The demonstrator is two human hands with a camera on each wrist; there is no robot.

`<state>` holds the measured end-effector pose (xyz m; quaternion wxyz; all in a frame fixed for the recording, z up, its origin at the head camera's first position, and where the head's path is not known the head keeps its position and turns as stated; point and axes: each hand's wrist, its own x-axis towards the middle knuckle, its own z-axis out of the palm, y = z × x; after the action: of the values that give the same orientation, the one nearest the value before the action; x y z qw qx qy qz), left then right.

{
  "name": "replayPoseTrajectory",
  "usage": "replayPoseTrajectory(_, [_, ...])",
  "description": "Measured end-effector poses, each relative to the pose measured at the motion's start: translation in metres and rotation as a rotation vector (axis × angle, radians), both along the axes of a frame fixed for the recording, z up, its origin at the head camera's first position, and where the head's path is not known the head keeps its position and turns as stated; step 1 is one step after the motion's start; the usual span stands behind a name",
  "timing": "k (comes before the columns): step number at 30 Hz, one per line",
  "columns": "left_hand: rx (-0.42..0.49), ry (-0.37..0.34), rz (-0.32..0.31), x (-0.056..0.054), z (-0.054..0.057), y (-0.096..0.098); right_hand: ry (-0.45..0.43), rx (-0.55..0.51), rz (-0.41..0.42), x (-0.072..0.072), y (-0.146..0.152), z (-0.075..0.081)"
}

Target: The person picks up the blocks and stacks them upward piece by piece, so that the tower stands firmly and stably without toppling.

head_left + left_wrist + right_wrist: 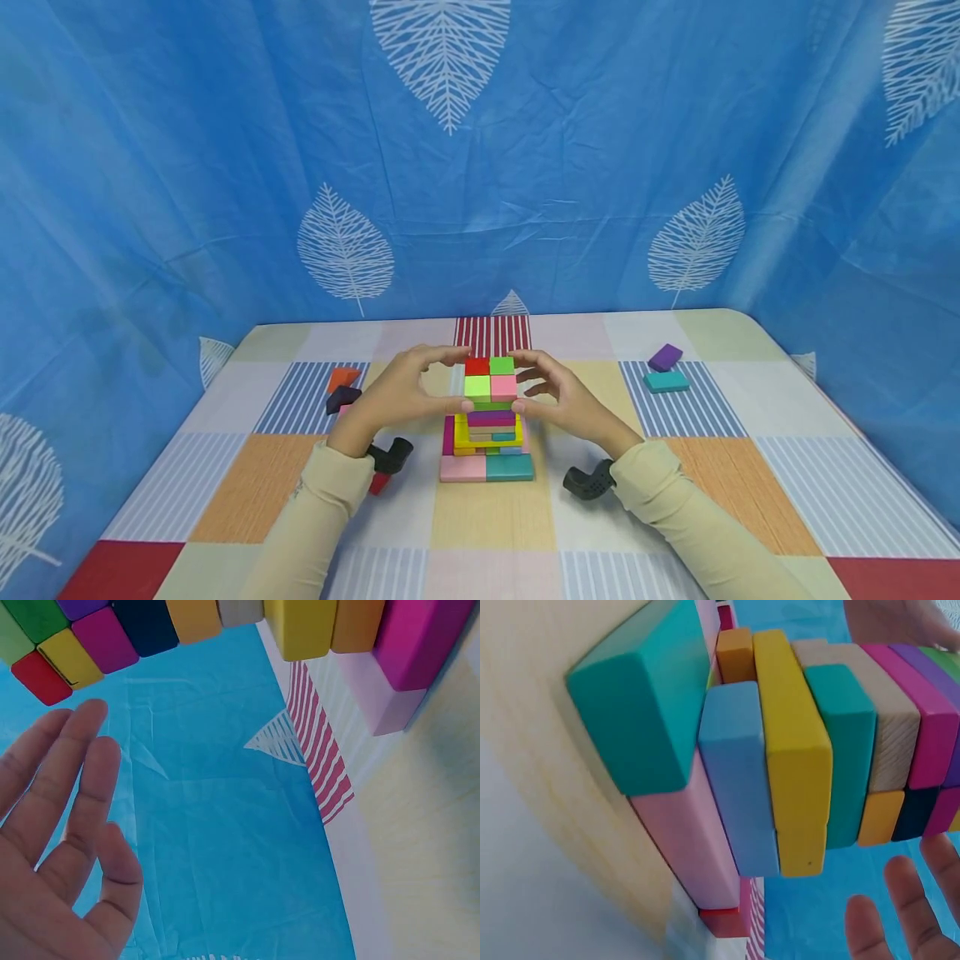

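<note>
A tower of colored blocks (491, 419) stands at the table's middle, wide at its base and narrower above. On top sit a red block (477, 367), a green block (502, 366), a lime block (477, 387) and a pink block (503, 387). My left hand (401, 392) is at the upper left side, thumb in front and fingers toward the back. The right hand (566, 400) mirrors it on the right. In the left wrist view the extended fingers (94, 772) point at the tower's top; contact is hard to tell. The right wrist view shows loosely bent fingers (911, 900) beside the upper layers.
A purple block (665, 357) and a teal block (666, 382) lie at the right. Left of the tower are an orange block (342, 379) and a red block (379, 482), partly hidden by the left arm. Black wrist devices (588, 481) are at both wrists. A blue curtain (562, 167) hangs behind.
</note>
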<state>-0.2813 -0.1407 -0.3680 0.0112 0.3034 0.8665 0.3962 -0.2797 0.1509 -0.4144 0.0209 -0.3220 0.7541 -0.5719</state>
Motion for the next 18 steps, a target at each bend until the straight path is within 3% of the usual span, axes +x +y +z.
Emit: replayPoseTrajectory(18, [-0.020,-0.046,0.027,0.0011,0.0028,0.0043,0.014,-0.031,0.002,0.0019,-0.0027,0.0029])
